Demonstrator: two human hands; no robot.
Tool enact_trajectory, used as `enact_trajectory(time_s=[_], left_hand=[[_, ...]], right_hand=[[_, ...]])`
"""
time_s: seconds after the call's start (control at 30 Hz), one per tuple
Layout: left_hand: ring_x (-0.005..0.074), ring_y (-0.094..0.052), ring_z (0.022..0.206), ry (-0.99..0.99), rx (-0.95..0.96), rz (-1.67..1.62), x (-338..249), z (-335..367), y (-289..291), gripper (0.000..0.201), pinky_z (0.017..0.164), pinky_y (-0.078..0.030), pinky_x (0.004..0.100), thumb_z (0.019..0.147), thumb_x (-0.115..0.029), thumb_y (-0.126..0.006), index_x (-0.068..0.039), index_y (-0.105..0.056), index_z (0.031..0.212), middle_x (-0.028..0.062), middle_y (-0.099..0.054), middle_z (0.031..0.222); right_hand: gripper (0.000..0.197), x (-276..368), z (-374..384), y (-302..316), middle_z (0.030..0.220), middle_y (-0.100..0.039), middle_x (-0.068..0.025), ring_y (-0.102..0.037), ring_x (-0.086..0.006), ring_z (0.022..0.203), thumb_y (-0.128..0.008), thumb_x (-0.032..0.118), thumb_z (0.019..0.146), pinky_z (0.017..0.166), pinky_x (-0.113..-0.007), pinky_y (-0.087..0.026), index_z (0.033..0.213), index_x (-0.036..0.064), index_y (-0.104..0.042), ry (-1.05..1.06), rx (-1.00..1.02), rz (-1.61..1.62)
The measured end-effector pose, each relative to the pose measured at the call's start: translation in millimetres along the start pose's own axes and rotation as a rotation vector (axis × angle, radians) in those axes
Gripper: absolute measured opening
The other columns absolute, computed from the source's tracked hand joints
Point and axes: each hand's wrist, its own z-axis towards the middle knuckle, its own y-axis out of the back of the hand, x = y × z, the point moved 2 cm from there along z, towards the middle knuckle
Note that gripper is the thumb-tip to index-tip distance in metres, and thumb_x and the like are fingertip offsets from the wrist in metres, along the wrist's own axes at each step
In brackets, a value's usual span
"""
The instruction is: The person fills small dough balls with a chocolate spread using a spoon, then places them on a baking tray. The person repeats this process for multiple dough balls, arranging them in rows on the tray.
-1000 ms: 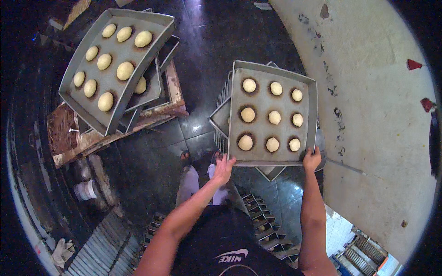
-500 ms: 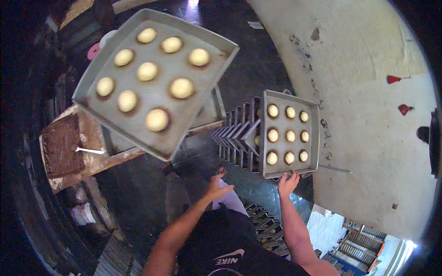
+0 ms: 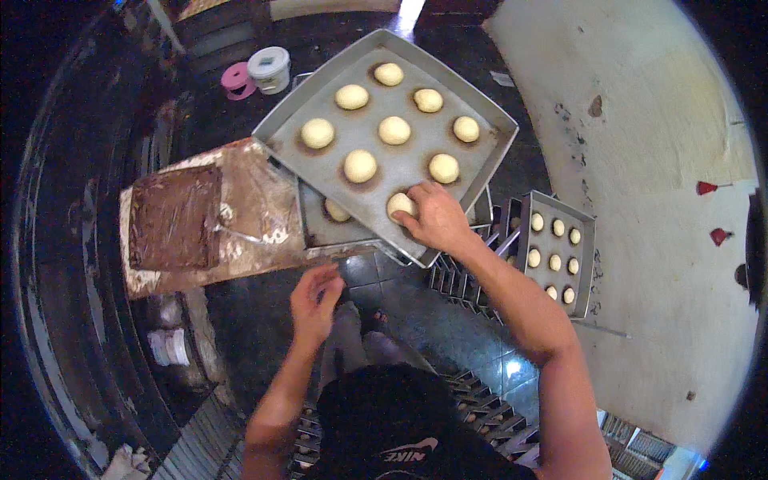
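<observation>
A metal baking tray (image 3: 364,100) with several round, pale dough balls lies turned at an angle on another tray (image 3: 320,228), which also holds at least one dough ball. At the upper tray's near corner, my right hand (image 3: 438,214) has its thumb and fingers closed around a dough ball (image 3: 400,206). That ball is still down at the tray's surface. My left hand (image 3: 316,300) hangs in front of the table edge, empty, its thumb apart from loosely bent fingers. Neither tray is touched by it.
The wooden table (image 3: 252,200) carries a dark brown slab (image 3: 174,218) and a light-handled tool (image 3: 240,234). At right, a rack (image 3: 472,290) holds a tray of dough balls (image 3: 588,264) beside the wall. A white bucket (image 3: 270,70) and a pink ring (image 3: 238,82) stand behind the table.
My right hand has left the racked tray's edge and closed around a dough ball on the angled tray. My left hand has moved left toward the table, and the view has shifted.
</observation>
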Motion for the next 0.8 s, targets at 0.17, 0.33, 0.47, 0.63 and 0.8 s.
enact_trajectory(time_s=[0.17,0.33,0.47,0.63,0.8], left_hand=[[0.0192,-0.063,0.107,-0.259,-0.318,-0.137,-71,-12,-65,0.026,0.098,-0.049,0.034,0.105,-0.016,-0.056,0.0,-0.064,0.123,0.0084,-0.067,0.115],[0.0171,-0.061,0.074,-0.383,-0.068,0.297,-54,-61,-54,0.016,0.064,-0.047,0.0334,0.1,-0.016,-0.063,-0.003,-0.063,0.092,0.0115,-0.066,0.086],[0.0174,-0.068,0.087,-0.086,0.151,-0.033,-59,-81,3,0.023,0.077,-0.054,0.0325,0.089,-0.016,-0.078,-0.003,-0.066,0.103,0.0068,-0.071,0.093],[0.0213,-0.071,0.109,0.144,0.15,0.093,-5,-106,82,0.062,0.096,-0.056,0.0374,0.07,-0.014,-0.093,-0.005,-0.068,0.125,0.0096,-0.075,0.115],[0.0298,-0.071,0.098,-0.113,-0.273,0.181,-39,-74,180,0.054,0.09,-0.055,0.0378,0.068,-0.005,-0.086,-0.001,-0.068,0.118,0.0132,-0.074,0.114]], right_hand=[[0.053,118,-81,9,0.117,-0.07,-0.0143,-0.067,-0.0221,0.114,-0.081,0.002,0.084,0.092,-0.036,-0.055,0.131,-0.0002,-0.056,-0.381,-0.187,1.415],[0.037,164,-167,-36,0.099,-0.061,-0.0053,-0.059,-0.0176,0.095,-0.065,0.037,0.101,0.089,-0.033,-0.048,0.095,0.0014,-0.065,-0.49,-0.524,1.271],[0.03,170,-167,-59,0.11,-0.063,-0.0122,-0.06,-0.0257,0.108,-0.067,0.03,0.099,0.097,-0.037,-0.048,0.093,0.0008,-0.064,-0.845,-0.127,1.737],[0.019,242,-141,-83,0.139,-0.06,-0.018,-0.052,-0.0309,0.133,-0.068,0.017,0.095,0.113,-0.041,-0.039,0.103,0.0006,-0.064,-0.135,-0.137,0.683],[0.024,270,-39,-196,0.119,-0.065,-0.0137,-0.061,-0.0197,0.11,-0.068,0.016,0.098,0.098,-0.034,-0.048,0.115,0.0005,-0.061,-0.401,0.034,1.058]])
